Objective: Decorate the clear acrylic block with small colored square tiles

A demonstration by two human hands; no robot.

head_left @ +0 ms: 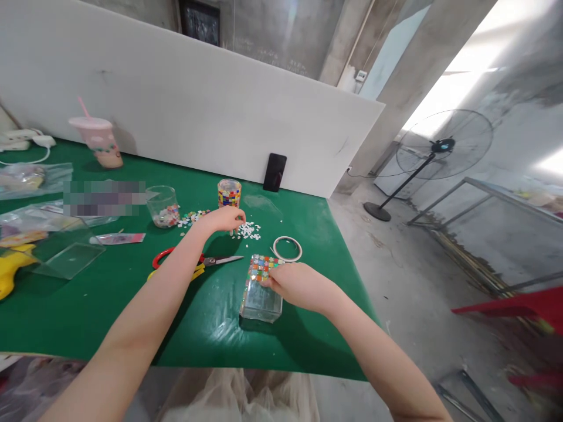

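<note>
A clear glass box (260, 299) lies on the green table (88, 305), its far end covered with small coloured mosaic tiles (259, 266). My right hand (301, 286) rests on that box with fingers curled against the tiled end. My left hand (226, 220) reaches further out, fingers pinched together over a scatter of small white tile pieces (248, 231). Whether a piece sits between those fingers I cannot make out.
Red and yellow scissors (197, 262) lie under my left forearm. Nearby are a roll of tape (287, 248), a tiled cup (229, 193), a glass cup with tiles (163, 206), a clear square tray (68, 258), a pink drink cup (99, 140), a phone (275, 172). The table's right edge drops to the floor.
</note>
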